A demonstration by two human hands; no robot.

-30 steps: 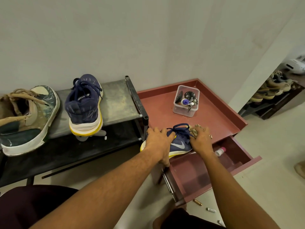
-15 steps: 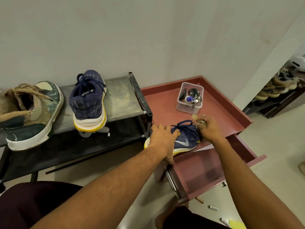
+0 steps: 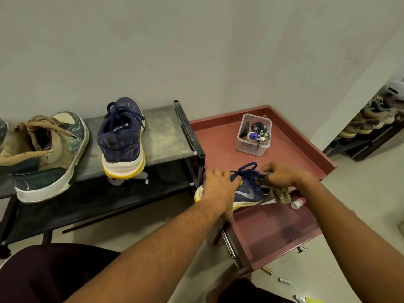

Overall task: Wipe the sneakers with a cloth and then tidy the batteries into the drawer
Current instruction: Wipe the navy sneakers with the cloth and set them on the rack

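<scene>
Head view shows the navy mesh sneaker with a yellow-and-white sole (image 3: 248, 192) at the near edge of the red metal tabletop (image 3: 218, 145). The left hand (image 3: 218, 189) grips its heel; the right hand (image 3: 282, 176) bunches a mottled soft cloth (image 3: 281, 194) against the laces. The shoe looks light and soft-sided, so it likely holds best by its stiffer heel and sole.

Silver swoosh (image 3: 248, 194) on navy sneaker (image 3: 242, 186)

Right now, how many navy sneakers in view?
2. The first navy sneaker stands heel-out on the shoe rack; the second navy sneaker lies on the red cabinet, gripped by the left hand, the right hand holding the cloth at it. Far-shelf shoes: too blurred to tell.
</scene>
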